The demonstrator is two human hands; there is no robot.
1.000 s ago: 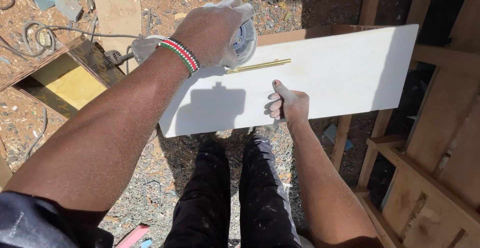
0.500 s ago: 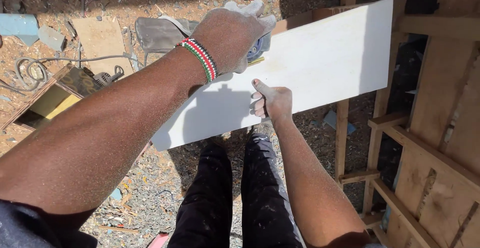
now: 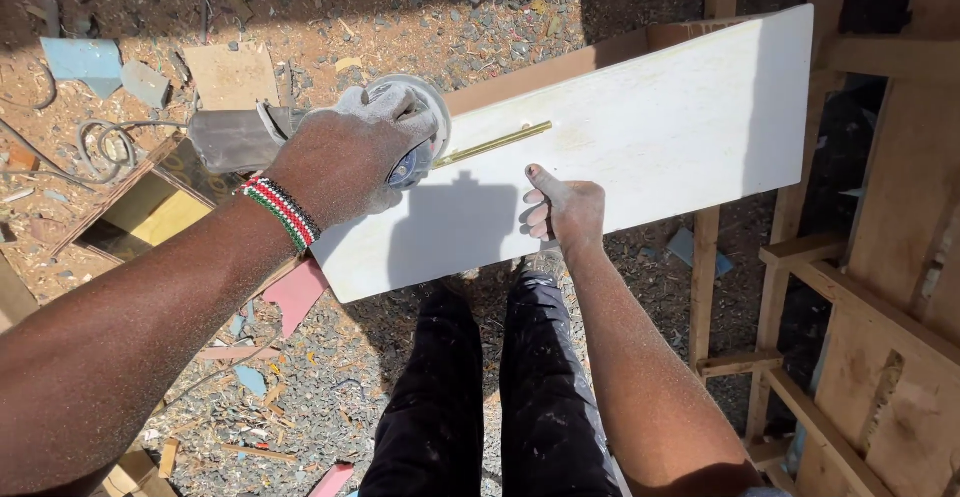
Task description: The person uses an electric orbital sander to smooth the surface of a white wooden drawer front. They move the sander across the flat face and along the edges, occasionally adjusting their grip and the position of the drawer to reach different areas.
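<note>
- Nearest: two legs in black trousers [image 3: 500, 397], dusted pale, standing on gravel [image 3: 330, 377] littered with shavings and pink and blue offcuts.
- Right hand [image 3: 565, 212] gripping the near edge of the white board [image 3: 640, 147]: thumb up on the top face, fingers curled under the edge.
- Left hand [image 3: 345, 162], dusty, closed tight round the body of a grey grinder [image 3: 300, 137]; striped bead bracelet [image 3: 280, 212] on the wrist.
- Grinder's round guard sitting at the board's left end, mostly hidden behind the knuckles; contact with the surface not clear.
- Board lying tilted across the middle, left end lower, right end reaching a timber post [image 3: 715, 107]; hand and grinder shadow falling on its face.
- Thin brass-coloured rod [image 3: 490, 144] lying flat on the board, running right from the guard, above the right thumb.
- Left of the board: an open wooden box [image 3: 150, 212] with a yellow inside, a coiled cable [image 3: 105, 147] beside it.
- Right: a rough wooden frame [image 3: 880, 287] of planks and rails.
- Farthest: a cardboard scrap [image 3: 230, 75] and a blue foam piece [image 3: 85, 59] on the dirt.
</note>
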